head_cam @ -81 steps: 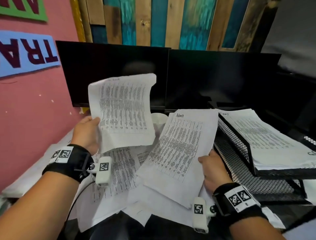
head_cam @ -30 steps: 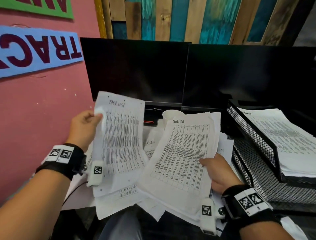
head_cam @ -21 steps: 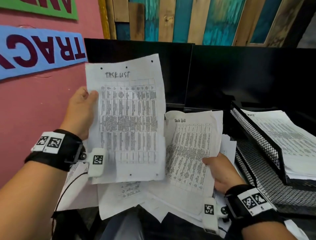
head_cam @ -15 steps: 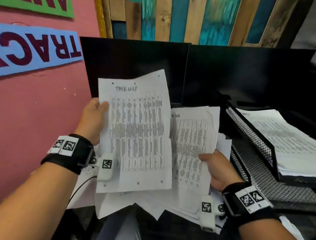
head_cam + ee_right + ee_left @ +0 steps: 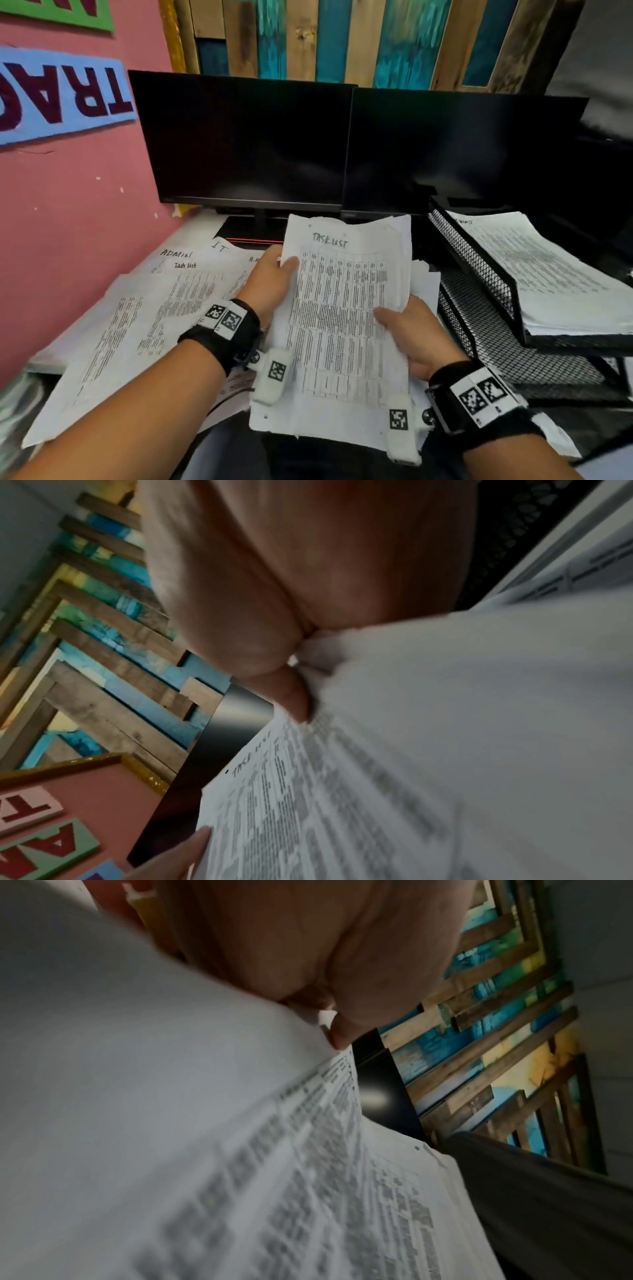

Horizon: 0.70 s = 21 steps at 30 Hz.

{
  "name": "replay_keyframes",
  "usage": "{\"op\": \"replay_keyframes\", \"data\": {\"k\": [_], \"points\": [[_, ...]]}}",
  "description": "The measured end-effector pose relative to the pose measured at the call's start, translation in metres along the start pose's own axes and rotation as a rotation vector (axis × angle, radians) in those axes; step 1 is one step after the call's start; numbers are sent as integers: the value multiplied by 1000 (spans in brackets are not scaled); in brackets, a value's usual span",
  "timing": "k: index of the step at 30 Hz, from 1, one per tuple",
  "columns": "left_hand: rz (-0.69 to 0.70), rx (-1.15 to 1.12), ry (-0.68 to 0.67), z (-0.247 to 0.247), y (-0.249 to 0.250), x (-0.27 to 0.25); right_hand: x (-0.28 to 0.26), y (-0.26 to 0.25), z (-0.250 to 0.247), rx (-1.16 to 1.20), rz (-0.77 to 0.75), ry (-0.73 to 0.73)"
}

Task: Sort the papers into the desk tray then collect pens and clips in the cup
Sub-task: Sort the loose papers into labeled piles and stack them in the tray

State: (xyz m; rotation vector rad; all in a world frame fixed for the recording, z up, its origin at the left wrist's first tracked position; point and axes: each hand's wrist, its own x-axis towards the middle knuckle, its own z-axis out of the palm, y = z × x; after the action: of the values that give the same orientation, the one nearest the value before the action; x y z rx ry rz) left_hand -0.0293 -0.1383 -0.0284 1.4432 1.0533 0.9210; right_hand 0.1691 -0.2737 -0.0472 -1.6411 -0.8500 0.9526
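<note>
A stack of printed sheets headed "Task List" (image 5: 337, 308) is held up in front of me by both hands. My left hand (image 5: 274, 274) pinches its upper left edge, thumb on the print. My right hand (image 5: 407, 329) grips its right edge, thumb on top. Both wrist views show the same papers (image 5: 240, 1164) (image 5: 394, 777) close up under a thumb (image 5: 339, 1034) (image 5: 294, 696). More printed sheets (image 5: 147, 308) lie spread over the desk at the left. The black mesh desk tray (image 5: 486, 274) stands at the right, its upper tier holding a paper pile (image 5: 548, 274). No cup, pens or clips show.
Two dark monitors (image 5: 246, 137) (image 5: 455, 147) stand behind the papers. A pink wall (image 5: 68, 205) with lettered signs closes the left side. Painted wooden slats (image 5: 342, 37) fill the wall above the monitors. The tray's lower mesh tier (image 5: 513, 356) is bare.
The left hand has brought its raised sheet down and to the right, onto the stack in the right hand. Both hands now hold one stack. The cup behind it is now hidden.
</note>
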Motion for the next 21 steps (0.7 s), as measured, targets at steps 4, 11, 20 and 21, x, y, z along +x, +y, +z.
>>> {"op": "replay_keyframes", "data": {"k": [4,11,20,21], "points": [[-32,143,-32,-7,-5,12,-8,-13,-19,-78,-77,187],[-227,972,-250,-38,-34,29,-8,-15,-45,-185,-22,238],[-266,1111,-234,-33,-29,32,-4,-2,-36,-70,55,158],[-267,1116,-218,-34,-29,32,-4,-2,-36,-63,58,156]]}}
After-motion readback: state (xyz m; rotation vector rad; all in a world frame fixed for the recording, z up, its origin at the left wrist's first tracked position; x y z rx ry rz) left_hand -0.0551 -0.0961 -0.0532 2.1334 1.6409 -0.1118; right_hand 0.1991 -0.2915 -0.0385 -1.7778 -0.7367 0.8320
